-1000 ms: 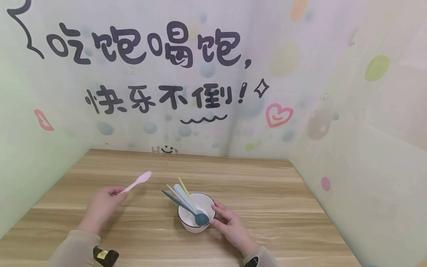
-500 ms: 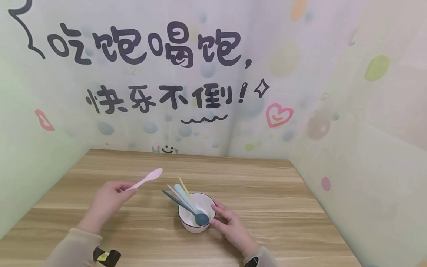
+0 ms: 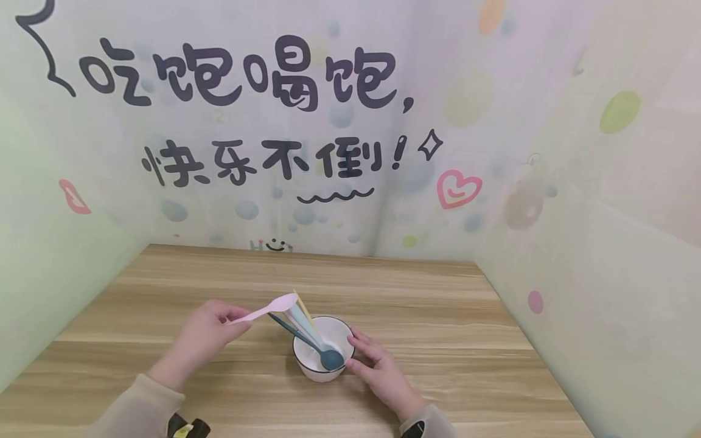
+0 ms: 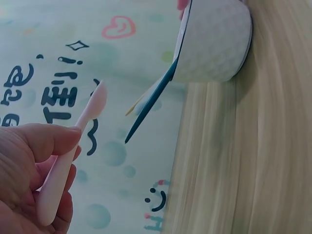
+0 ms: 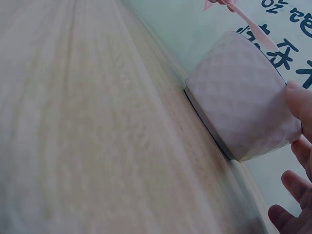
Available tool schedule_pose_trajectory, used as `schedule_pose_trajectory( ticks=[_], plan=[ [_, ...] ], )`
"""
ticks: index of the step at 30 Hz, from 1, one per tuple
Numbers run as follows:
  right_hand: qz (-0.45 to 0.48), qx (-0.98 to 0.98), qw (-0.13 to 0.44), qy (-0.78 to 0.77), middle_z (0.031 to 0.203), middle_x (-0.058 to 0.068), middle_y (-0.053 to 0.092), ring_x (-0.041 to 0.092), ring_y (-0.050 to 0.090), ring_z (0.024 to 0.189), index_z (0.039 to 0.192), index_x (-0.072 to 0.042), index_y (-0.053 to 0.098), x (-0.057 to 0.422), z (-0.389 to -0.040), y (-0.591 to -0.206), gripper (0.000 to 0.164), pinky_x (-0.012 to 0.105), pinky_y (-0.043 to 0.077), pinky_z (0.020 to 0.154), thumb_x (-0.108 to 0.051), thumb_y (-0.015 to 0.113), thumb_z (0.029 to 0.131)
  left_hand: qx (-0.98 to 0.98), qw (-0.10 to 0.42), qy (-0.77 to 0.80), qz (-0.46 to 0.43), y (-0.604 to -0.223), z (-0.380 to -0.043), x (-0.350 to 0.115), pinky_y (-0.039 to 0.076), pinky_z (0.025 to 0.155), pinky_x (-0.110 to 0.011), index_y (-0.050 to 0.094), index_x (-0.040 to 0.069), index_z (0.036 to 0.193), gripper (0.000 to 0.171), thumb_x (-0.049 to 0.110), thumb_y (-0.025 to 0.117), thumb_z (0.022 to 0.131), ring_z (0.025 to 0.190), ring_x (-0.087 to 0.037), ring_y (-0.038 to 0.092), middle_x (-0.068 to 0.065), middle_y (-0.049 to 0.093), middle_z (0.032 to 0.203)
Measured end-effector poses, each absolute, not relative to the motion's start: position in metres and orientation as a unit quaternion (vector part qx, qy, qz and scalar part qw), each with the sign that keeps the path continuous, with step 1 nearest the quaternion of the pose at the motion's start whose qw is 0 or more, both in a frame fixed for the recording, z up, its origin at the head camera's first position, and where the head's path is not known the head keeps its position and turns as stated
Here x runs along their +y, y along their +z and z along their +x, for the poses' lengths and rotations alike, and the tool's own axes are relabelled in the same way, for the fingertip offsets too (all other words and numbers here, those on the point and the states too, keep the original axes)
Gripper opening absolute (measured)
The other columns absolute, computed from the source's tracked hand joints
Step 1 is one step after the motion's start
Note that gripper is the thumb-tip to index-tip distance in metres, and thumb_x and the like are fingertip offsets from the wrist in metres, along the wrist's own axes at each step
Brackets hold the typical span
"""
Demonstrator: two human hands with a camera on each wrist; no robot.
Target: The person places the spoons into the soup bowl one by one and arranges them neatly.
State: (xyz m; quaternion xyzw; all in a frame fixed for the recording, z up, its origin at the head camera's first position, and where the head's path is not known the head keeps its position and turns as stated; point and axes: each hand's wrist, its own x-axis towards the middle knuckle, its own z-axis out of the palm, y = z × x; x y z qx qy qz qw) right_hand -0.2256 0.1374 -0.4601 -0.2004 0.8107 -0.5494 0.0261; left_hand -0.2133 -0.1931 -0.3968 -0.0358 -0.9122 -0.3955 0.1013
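Observation:
My left hand [image 3: 205, 334] pinches a pink spoon [image 3: 283, 302] between thumb and fingers. The spoon's head points right and overlaps the handles beside the bowl in the head view; the left wrist view shows its thick handle end below the thumb. A white bowl [image 3: 320, 376] with a dark rim and a quilted outer wall stands on the table. My right hand [image 3: 386, 374] grips it at its right side, thumb at the rim. In the bowl lean a dark blue spoon [image 3: 331, 360], a light blue handle [image 3: 302, 320], a yellow handle [image 3: 302, 306] and a pale one, partly hidden.
The wood-grain table [image 3: 482, 365] reaches back to a printed wall [image 3: 350, 231] with large dark lettering. Pale side walls [image 3: 602, 292] bound it at left and right.
My left hand has moved right with the pink spoon, whose head now overlaps the handles at the bowl. The right hand and bowl stay in place.

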Motion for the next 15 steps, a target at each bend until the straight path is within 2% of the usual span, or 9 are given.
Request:
schedule_pose_trajectory(
  ticks=[6,15],
  plan=[
    [-0.201,0.814,0.026,-0.544,0.146,0.012,0.044,0.032,0.034,0.138,0.129,0.001,0.058,0.137,-0.226,-0.460,0.047,0.031,0.026,0.110,-0.014,0.071,0.087,-0.916,0.116,-0.380,-0.062,-0.403,-0.216,-0.184,0.042,0.071,-0.035,0.075,0.014,0.088,0.009,0.016,0.077,0.080,0.082,-0.017,0.053,0.000,0.064,0.089],
    [-0.202,0.813,0.027,-0.546,0.146,0.012,0.043,0.032,0.034,0.138,0.130,0.001,0.057,0.138,-0.227,-0.462,0.048,0.029,0.026,0.109,-0.015,0.071,0.087,-0.920,0.103,-0.367,-0.093,-0.405,-0.217,-0.177,0.042,0.070,-0.034,0.075,0.014,0.088,0.010,0.015,0.078,0.079,0.078,-0.015,0.052,0.004,0.060,0.081]
  ],
)
